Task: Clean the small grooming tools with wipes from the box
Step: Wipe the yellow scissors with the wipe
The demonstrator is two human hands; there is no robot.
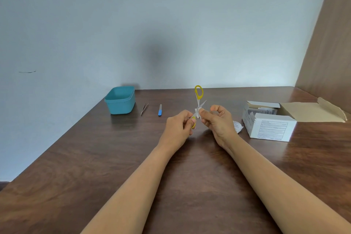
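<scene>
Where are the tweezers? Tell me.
In the head view, the tweezers lie on the table left of centre, between the teal tub and the blue nail file, touching neither.

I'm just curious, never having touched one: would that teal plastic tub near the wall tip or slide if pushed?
Likely slide: the teal plastic tub sits wide and low, so tipping seems unlikely. It looks like plain moulded plastic, so it is probably light and fairly stiff. The glossy dark wooden table should offer little grip.
</scene>
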